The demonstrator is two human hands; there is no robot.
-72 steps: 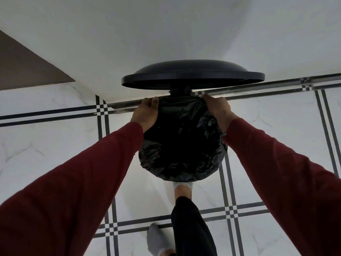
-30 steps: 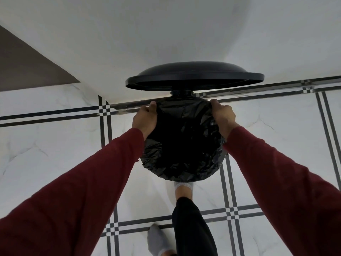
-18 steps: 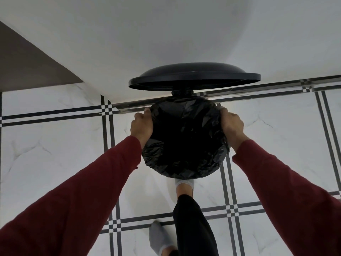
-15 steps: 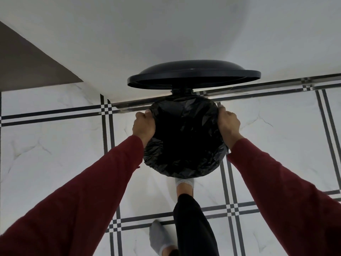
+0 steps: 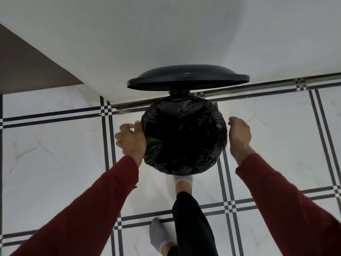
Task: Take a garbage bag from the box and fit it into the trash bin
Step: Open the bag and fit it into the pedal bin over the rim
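A round black trash bin stands on the floor against the wall, its lid [image 5: 188, 76] raised upright at the back. A crinkled black garbage bag [image 5: 184, 135] lines the bin and is folded down over the whole rim, hiding the bin's body. My left hand [image 5: 131, 139] hovers at the bag's left edge, fingers spread, its thumb close to or just touching the plastic. My right hand [image 5: 239, 135] is a small gap off the bag's right edge with loosely curled fingers, holding nothing. The garbage bag box is out of view.
My right foot [image 5: 182, 183] in a white sock is at the bin's front base, where a pedal would be hidden. My other foot [image 5: 158, 235] in a grey sock stands behind. White marble floor tiles [image 5: 55, 154] with black stripes surround the bin; a white wall [image 5: 166, 34] rises behind.
Both hands slid from the back of the rim down its sides, then let go of the bag and moved outward. The bag stays stretched over the rim.
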